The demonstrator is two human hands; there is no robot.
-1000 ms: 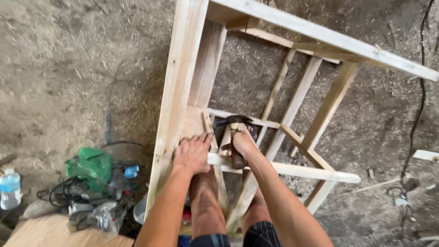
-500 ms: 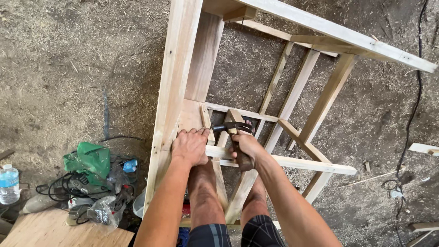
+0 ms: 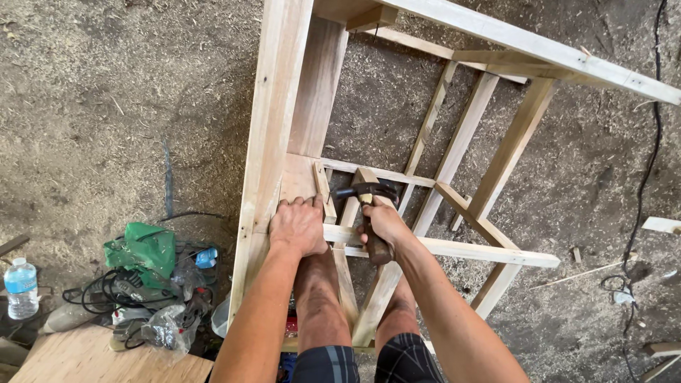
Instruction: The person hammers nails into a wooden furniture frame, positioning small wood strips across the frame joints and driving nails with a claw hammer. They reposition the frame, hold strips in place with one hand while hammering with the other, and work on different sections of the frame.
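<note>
A tall frame of pale wooden rails [image 3: 273, 128] stands in front of me on a sawdust floor. My left hand [image 3: 298, 225] presses flat on a small wooden strip against the frame's near corner. A hammer [image 3: 369, 206] with a dark head and brown handle is gripped in my right hand [image 3: 386, 225]. Its head sits just above a short slanted batten [image 3: 323, 188] beside my left fingers. My bare legs show below the crossbar.
At the lower left lie a green bag [image 3: 142, 248], tangled black cables with a power tool [image 3: 117, 291], a plastic water bottle [image 3: 21, 287] and a plywood board [image 3: 92, 362]. A black cable [image 3: 642, 191] runs down the right side. Wood offcuts lie at the far right.
The hammer head has swung from near the rail up and over toward the batten. My left hand stays pressed at the frame's corner. The camera has shifted slightly.
</note>
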